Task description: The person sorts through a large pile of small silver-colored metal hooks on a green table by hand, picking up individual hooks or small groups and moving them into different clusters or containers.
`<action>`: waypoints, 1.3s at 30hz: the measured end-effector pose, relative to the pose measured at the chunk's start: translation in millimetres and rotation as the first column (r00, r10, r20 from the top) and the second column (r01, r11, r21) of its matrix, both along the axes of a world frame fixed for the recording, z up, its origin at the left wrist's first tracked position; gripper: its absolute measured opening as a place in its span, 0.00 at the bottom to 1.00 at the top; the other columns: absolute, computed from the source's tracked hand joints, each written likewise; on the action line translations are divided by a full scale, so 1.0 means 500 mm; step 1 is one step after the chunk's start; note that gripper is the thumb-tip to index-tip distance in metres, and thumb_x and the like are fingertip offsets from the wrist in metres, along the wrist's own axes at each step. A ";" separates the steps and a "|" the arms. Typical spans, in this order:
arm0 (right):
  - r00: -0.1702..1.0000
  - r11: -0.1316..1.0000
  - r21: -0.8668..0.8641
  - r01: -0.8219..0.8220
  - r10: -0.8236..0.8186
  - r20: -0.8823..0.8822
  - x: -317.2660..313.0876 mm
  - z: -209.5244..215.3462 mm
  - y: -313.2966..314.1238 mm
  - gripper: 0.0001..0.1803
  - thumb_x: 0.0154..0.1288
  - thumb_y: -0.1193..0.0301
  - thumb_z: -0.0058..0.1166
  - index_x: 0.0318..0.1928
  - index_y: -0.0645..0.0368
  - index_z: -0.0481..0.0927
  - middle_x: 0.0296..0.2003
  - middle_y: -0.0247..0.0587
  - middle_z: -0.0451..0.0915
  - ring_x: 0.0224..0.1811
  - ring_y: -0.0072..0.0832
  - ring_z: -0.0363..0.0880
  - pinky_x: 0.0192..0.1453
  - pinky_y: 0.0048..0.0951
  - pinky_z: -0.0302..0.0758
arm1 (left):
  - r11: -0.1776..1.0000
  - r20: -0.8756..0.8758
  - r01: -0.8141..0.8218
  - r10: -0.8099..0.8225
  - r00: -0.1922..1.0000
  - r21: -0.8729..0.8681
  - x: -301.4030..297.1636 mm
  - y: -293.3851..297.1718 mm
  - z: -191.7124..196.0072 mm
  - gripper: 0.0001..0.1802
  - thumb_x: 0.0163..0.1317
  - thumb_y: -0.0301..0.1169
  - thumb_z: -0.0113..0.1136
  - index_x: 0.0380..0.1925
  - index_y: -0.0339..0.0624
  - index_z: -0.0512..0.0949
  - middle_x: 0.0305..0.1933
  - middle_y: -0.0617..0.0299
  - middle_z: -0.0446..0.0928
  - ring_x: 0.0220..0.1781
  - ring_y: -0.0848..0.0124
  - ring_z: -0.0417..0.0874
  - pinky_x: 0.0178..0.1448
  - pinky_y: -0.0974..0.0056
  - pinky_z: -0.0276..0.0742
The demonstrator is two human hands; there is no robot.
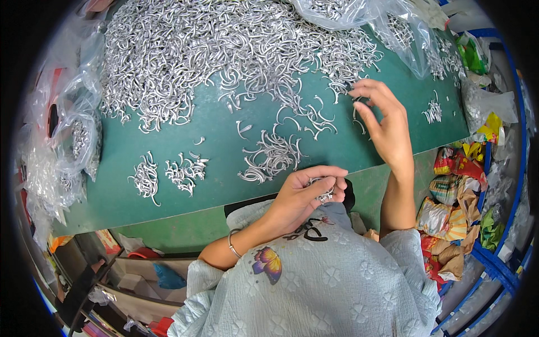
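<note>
My left hand (311,194) is closed around several small, curved silver metal pieces (325,195) at the table's near edge. Farther right, my right hand (384,121) is raised over the table, thumb and fingertips drawn together. A thin curved metal piece (358,119) shows at its thumb tip, seemingly pinched there; the contact is partly hidden. A small pile of curved metal pieces (274,156) lies just beyond my left hand. Loose curved pieces (314,121) are scattered between that pile and my right hand.
A large heap of silver pieces (224,45) covers the far part of the green table (219,180). Two small piles (147,178) lie at left, another (433,109) at right. Plastic bags (78,129) line the left side. Colourful packages (449,213) crowd a blue rack (499,267).
</note>
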State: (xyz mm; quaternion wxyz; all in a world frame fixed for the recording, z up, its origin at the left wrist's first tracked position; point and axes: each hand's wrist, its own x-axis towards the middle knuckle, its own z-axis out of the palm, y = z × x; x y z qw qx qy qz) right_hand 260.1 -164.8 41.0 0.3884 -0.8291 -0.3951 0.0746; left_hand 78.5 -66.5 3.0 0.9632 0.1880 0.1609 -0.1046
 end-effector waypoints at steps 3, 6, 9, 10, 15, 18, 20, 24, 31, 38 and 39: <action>0.994 0.994 -0.070 0.080 -0.074 0.081 -0.013 -0.001 -0.011 0.07 0.54 0.83 0.53 0.36 0.65 0.76 0.34 0.45 0.76 0.33 0.37 0.75 0.38 0.31 0.72 | 0.996 -0.052 0.017 -0.021 0.998 -0.083 0.003 0.005 0.008 0.16 0.68 0.33 0.46 0.46 0.30 0.74 0.32 0.57 0.75 0.36 0.70 0.76 0.44 0.64 0.73; 0.962 0.951 -0.144 0.273 -0.270 0.041 -0.013 -0.003 -0.035 0.06 0.53 0.81 0.56 0.33 0.64 0.76 0.27 0.43 0.75 0.32 0.39 0.72 0.38 0.34 0.69 | 0.992 -0.066 0.013 -0.022 0.998 -0.124 0.005 0.005 0.012 0.18 0.69 0.35 0.44 0.45 0.29 0.74 0.29 0.57 0.74 0.32 0.69 0.74 0.40 0.64 0.71; 0.952 0.950 -0.168 0.265 -0.230 0.200 -0.018 -0.028 -0.037 0.06 0.52 0.78 0.58 0.32 0.62 0.76 0.26 0.42 0.74 0.34 0.38 0.72 0.39 0.35 0.67 | 0.995 -0.059 0.018 -0.024 0.998 -0.100 0.006 -0.002 0.011 0.18 0.70 0.35 0.43 0.45 0.28 0.73 0.28 0.58 0.73 0.30 0.70 0.72 0.38 0.65 0.70; 0.934 0.948 -0.189 0.254 -0.190 0.303 -0.022 -0.036 -0.029 0.07 0.52 0.75 0.60 0.31 0.61 0.76 0.27 0.41 0.73 0.34 0.38 0.71 0.39 0.35 0.65 | 0.996 -0.056 0.024 -0.029 0.998 -0.090 0.007 -0.004 0.012 0.18 0.70 0.35 0.44 0.46 0.28 0.73 0.28 0.58 0.73 0.29 0.70 0.72 0.37 0.65 0.69; 0.919 0.943 -0.237 0.234 -0.136 0.369 -0.030 -0.049 -0.006 0.05 0.53 0.76 0.57 0.29 0.61 0.73 0.28 0.40 0.72 0.34 0.38 0.69 0.39 0.37 0.62 | 0.997 -0.065 0.037 -0.041 0.997 -0.068 0.009 -0.002 0.013 0.17 0.69 0.32 0.44 0.47 0.28 0.72 0.28 0.58 0.73 0.30 0.70 0.72 0.38 0.66 0.69; 0.912 0.947 -0.203 0.248 -0.158 0.379 -0.023 -0.048 -0.021 0.06 0.53 0.74 0.57 0.29 0.60 0.73 0.28 0.40 0.72 0.34 0.38 0.68 0.39 0.37 0.61 | 0.998 -0.076 0.019 -0.023 0.997 -0.062 0.007 -0.001 0.012 0.16 0.69 0.31 0.44 0.47 0.28 0.71 0.28 0.59 0.72 0.30 0.70 0.72 0.38 0.65 0.69; 0.899 0.940 -0.213 0.268 -0.164 0.407 -0.033 -0.050 -0.014 0.07 0.53 0.73 0.58 0.29 0.60 0.73 0.29 0.41 0.72 0.35 0.38 0.68 0.40 0.37 0.61 | 0.999 -0.092 0.036 -0.039 0.995 -0.040 0.011 -0.002 0.013 0.16 0.69 0.31 0.44 0.47 0.28 0.71 0.28 0.59 0.72 0.29 0.70 0.72 0.37 0.65 0.69; 0.892 0.934 -0.243 0.260 -0.136 0.431 -0.034 -0.071 -0.006 0.05 0.54 0.74 0.56 0.30 0.59 0.74 0.31 0.41 0.72 0.38 0.38 0.68 0.40 0.37 0.61 | 0.998 -0.099 0.052 -0.055 0.994 -0.024 0.011 -0.002 0.020 0.16 0.68 0.32 0.45 0.46 0.29 0.72 0.28 0.59 0.72 0.29 0.69 0.72 0.37 0.64 0.69; 0.857 0.884 -0.019 0.467 -0.447 0.256 0.034 -0.027 -0.122 0.03 0.57 0.75 0.56 0.29 0.61 0.75 0.28 0.44 0.76 0.33 0.42 0.72 0.39 0.36 0.64 | 0.999 -0.140 0.031 -0.031 0.990 -0.008 0.009 -0.004 0.019 0.16 0.68 0.32 0.45 0.46 0.29 0.72 0.27 0.59 0.71 0.29 0.70 0.71 0.37 0.64 0.69; 0.644 0.758 -0.103 0.644 -0.466 0.607 0.118 -0.063 -0.253 0.05 0.54 0.75 0.58 0.30 0.61 0.75 0.28 0.42 0.76 0.35 0.38 0.72 0.39 0.37 0.65 | 0.999 -0.136 0.050 -0.050 0.989 -0.002 0.013 -0.008 0.021 0.15 0.68 0.32 0.46 0.46 0.29 0.72 0.28 0.59 0.72 0.29 0.70 0.71 0.36 0.64 0.69; 0.616 0.761 -0.077 0.644 -0.456 0.643 0.114 -0.063 -0.253 0.05 0.54 0.75 0.58 0.30 0.61 0.75 0.28 0.42 0.75 0.36 0.38 0.72 0.39 0.36 0.65 | 0.999 -0.131 0.048 -0.048 0.990 -0.002 0.014 -0.009 0.020 0.15 0.68 0.32 0.46 0.46 0.29 0.72 0.28 0.59 0.72 0.29 0.70 0.71 0.36 0.64 0.69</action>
